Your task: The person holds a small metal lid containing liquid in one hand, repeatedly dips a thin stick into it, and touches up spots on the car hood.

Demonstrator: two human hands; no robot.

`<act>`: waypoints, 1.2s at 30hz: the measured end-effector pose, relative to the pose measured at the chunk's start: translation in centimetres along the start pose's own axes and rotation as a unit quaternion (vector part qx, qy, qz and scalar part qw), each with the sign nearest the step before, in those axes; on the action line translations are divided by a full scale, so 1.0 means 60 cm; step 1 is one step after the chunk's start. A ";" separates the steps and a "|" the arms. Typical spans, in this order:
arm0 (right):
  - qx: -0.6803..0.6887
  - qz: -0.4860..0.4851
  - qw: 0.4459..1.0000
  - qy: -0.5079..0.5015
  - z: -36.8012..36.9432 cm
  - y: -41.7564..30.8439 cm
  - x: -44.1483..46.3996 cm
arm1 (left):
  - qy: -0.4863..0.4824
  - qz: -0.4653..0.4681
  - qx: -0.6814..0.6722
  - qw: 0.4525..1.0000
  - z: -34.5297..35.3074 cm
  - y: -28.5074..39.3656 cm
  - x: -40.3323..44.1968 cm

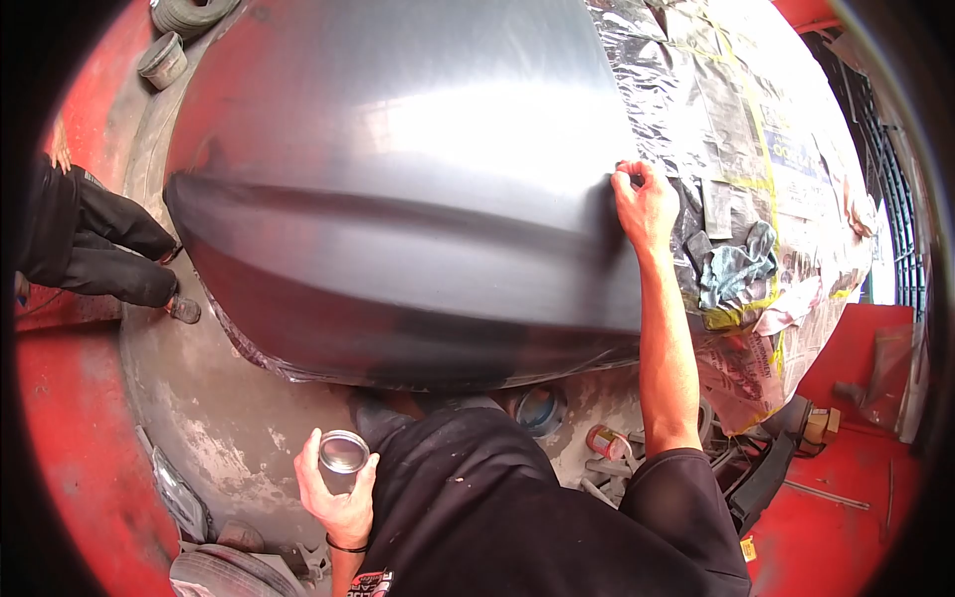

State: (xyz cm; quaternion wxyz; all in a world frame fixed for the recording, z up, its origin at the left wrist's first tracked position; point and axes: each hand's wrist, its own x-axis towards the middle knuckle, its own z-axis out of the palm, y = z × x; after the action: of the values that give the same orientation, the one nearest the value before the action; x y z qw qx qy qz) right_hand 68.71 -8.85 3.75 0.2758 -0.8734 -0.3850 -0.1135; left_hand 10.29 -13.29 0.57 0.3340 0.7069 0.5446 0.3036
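My left hand [336, 505], low at the left of my body, grips a small round metal tin [344, 452] by its sides. Its shiny round face points up. My right hand [651, 211] reaches out over a dark grey car hood [428, 234], fingers curled together at the hood's right edge. Whatever is pinched there is too small or hidden to name. Beside that hand, plastic film and taped newspaper [796, 224] cover the rest of the car. A teal cloth [738, 265] lies crumpled on the covering, close to my right forearm.
Another person's legs [119, 234] stand beyond the hood at the left. A grey bucket [162, 61] is at the upper left. On the floor near my feet are a bucket with blue inside [540, 408] and a small can [608, 443]. Tires [231, 577] lie at lower left.
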 end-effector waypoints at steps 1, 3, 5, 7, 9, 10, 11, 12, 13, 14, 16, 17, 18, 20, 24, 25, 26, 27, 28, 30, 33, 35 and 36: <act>0.002 0.007 1.000 -0.003 -0.001 -0.001 0.000 | 0.000 0.004 0.005 1.000 0.000 0.001 0.001; 0.007 0.021 1.000 -0.008 -0.004 -0.003 0.000 | 0.000 -0.002 -0.002 1.000 0.000 0.001 0.001; 0.036 0.026 0.999 -0.002 0.001 0.009 0.003 | -0.001 -0.007 -0.008 1.000 -0.001 0.001 0.001; 0.080 0.037 0.996 0.004 -0.001 0.023 0.006 | -0.002 -0.011 -0.013 1.000 -0.002 0.000 -0.001; 0.139 0.053 0.989 0.011 -0.012 0.036 0.011 | 0.000 -0.012 -0.027 1.000 0.000 -0.005 -0.002; 0.150 0.054 0.987 0.031 -0.025 0.046 0.012 | 0.002 -0.013 -0.035 0.999 0.001 -0.007 -0.004; 0.161 0.054 0.984 0.049 -0.044 0.056 0.012 | 0.002 -0.011 -0.034 0.999 0.001 -0.008 -0.005; 0.171 0.054 0.981 0.068 -0.063 0.068 0.010 | 0.002 -0.009 -0.033 0.999 0.000 -0.009 -0.006; 0.157 0.070 0.982 0.081 -0.080 0.081 0.006 | 0.002 -0.005 -0.033 0.999 0.001 -0.010 -0.007; 0.142 0.086 0.982 0.095 -0.098 0.094 0.001 | 0.001 -0.007 -0.034 0.999 0.001 -0.010 -0.007; 0.100 0.096 0.985 0.103 -0.130 0.110 -0.012 | -0.002 -0.007 -0.036 0.999 0.000 -0.009 -0.005; 0.084 0.109 0.985 0.103 -0.140 0.122 -0.019 | -0.005 -0.007 -0.034 0.999 0.000 -0.010 -0.005; 0.068 0.122 0.985 0.103 -0.148 0.138 -0.025 | -0.009 -0.006 -0.032 0.999 0.000 -0.010 -0.005; 0.046 0.103 0.987 0.113 -0.155 0.167 -0.034 | -0.016 -0.008 -0.032 0.999 0.001 -0.008 -0.003; 0.049 0.129 0.985 0.104 -0.159 0.160 -0.044 | -0.025 -0.009 -0.028 0.999 0.006 0.000 0.000; 0.060 0.134 0.984 0.099 -0.156 0.158 -0.042 | -0.027 -0.006 -0.024 0.999 0.010 0.002 0.000; 0.072 0.139 0.983 0.094 -0.151 0.156 -0.040 | -0.028 -0.007 -0.026 0.999 0.013 0.005 0.000; 0.080 0.145 0.983 0.083 -0.144 0.156 -0.036 | -0.029 -0.008 -0.028 0.999 0.016 0.008 -0.001; 0.082 0.128 0.985 0.078 -0.139 0.152 -0.034 | -0.029 -0.010 -0.029 0.999 0.018 0.011 -0.001; 0.087 0.094 0.990 0.064 -0.133 0.122 -0.028 | -0.023 0.002 -0.030 0.999 0.023 0.019 0.001; 0.158 0.086 0.983 0.017 -0.131 0.024 -0.045 | 0.008 0.005 -0.035 0.999 0.033 0.036 0.004; 0.173 0.021 0.984 -0.033 -0.127 -0.053 -0.070 | 0.025 -0.008 -0.028 0.999 0.029 0.060 0.013; 0.137 -0.063 0.987 -0.055 -0.128 -0.096 -0.084 | 0.031 -0.016 -0.035 0.999 0.028 0.065 0.016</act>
State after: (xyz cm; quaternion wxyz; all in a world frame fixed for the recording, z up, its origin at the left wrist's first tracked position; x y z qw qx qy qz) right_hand 61.18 -13.11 10.25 0.3634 -0.8062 -0.4660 -0.0289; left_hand 14.07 -13.29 2.79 0.3466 0.6762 0.5550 0.3386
